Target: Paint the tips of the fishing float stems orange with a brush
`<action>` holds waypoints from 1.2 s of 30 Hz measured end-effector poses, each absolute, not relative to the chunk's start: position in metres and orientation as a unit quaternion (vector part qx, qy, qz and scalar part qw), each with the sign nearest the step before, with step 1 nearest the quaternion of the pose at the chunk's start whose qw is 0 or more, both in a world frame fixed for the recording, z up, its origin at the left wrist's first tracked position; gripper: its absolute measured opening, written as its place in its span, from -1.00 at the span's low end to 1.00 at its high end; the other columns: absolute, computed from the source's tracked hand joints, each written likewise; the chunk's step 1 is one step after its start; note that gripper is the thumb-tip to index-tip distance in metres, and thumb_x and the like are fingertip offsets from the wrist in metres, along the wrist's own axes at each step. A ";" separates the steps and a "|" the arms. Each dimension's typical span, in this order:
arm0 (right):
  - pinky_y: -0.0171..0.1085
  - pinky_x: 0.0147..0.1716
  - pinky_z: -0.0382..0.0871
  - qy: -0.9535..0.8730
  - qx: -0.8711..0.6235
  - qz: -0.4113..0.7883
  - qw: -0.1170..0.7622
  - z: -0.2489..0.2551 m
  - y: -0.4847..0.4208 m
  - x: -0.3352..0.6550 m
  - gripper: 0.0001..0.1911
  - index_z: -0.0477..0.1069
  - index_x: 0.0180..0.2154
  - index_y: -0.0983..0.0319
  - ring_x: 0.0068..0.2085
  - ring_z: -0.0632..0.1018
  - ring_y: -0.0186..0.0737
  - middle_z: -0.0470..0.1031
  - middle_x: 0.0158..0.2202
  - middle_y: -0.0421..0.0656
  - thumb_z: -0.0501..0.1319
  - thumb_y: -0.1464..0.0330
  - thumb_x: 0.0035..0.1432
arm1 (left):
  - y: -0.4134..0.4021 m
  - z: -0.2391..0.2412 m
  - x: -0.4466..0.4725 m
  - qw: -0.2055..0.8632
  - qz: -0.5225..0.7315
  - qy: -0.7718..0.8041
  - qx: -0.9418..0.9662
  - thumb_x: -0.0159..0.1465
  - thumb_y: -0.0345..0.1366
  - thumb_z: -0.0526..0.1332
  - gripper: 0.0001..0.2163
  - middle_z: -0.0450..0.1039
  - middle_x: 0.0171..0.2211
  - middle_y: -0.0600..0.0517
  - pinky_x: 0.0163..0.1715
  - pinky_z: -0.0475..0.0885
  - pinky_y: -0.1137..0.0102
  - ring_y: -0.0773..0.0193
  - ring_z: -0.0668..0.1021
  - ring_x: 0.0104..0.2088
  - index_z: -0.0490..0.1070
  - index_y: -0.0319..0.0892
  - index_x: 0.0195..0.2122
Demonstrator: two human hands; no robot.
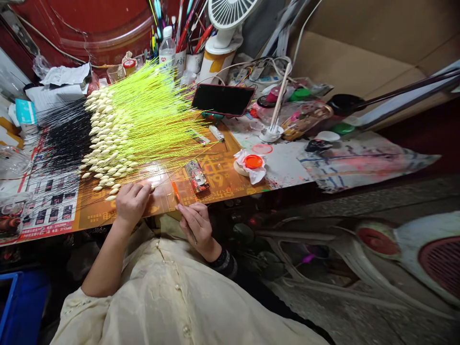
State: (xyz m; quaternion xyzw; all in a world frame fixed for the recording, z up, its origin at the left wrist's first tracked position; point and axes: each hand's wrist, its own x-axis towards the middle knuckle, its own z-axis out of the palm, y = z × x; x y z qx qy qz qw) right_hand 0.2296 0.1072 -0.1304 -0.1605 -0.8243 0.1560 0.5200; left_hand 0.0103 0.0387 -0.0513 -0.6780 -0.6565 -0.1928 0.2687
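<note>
My left hand (pixel 132 203) is closed at the table's front edge, fingers pinched on a fishing float; only a bit of its pale body shows by the fingertips. To its right, my right hand (pixel 197 225) grips a thin paintbrush (pixel 176 190), whose orange-covered tip points up and away from me over the table. Beyond my left hand lies a wide heap of fishing floats (pixel 108 139), with cream spindle bodies, black stems to the left and yellow-green tips to the right. An open pot of orange paint (pixel 253 162), wrapped in white tissue, stands to the right.
A paint-stained block (pixel 197 176) lies between brush and pot. Behind are a phone (pixel 223 99) propped up, a white fan (pixel 230 14), a water bottle (pixel 167 48) and a lamp stand (pixel 272 133). A blue crate (pixel 25 302) sits low at left.
</note>
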 end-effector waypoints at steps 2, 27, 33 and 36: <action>-0.01 -0.04 0.46 -0.824 -0.157 0.157 0.522 -0.132 0.107 0.230 -0.32 0.16 0.38 0.16 -0.12 0.46 -0.12 0.62 -0.08 -0.05 0.18 0.55 0.29 | 0.039 -0.052 0.010 0.258 -0.197 -0.662 -0.676 0.43 -0.31 0.15 -0.86 0.59 -0.38 0.02 -0.33 0.26 0.28 0.23 0.49 -0.40 0.51 -0.09 -0.12; -0.03 -0.02 0.36 -0.843 -0.145 0.145 0.498 -0.125 0.097 0.218 -0.37 0.20 0.37 0.12 -0.13 0.45 -0.13 0.62 -0.04 -0.08 0.18 0.49 0.31 | 0.037 -0.055 0.013 0.223 -0.202 -0.685 -0.663 0.44 -0.25 0.16 -0.84 0.58 -0.36 0.00 -0.30 0.30 0.28 0.23 0.51 -0.35 0.52 -0.07 -0.08; -0.04 -0.02 0.37 -0.839 -0.153 0.146 0.501 -0.126 0.097 0.217 -0.36 0.17 0.38 0.12 -0.13 0.44 -0.13 0.61 -0.02 -0.08 0.16 0.49 0.32 | 0.037 -0.055 0.013 0.212 -0.208 -0.689 -0.661 0.46 -0.24 0.11 -0.81 0.58 -0.35 -0.02 -0.29 0.30 0.27 0.22 0.52 -0.35 0.52 -0.06 -0.08; -0.04 -0.03 0.38 -0.839 -0.154 0.147 0.501 -0.126 0.096 0.218 -0.34 0.16 0.39 0.12 -0.12 0.44 -0.13 0.61 -0.03 -0.07 0.16 0.51 0.31 | 0.037 -0.055 0.012 0.220 -0.203 -0.686 -0.663 0.45 -0.26 0.12 -0.82 0.57 -0.38 0.00 -0.30 0.28 0.27 0.22 0.50 -0.36 0.52 -0.07 -0.10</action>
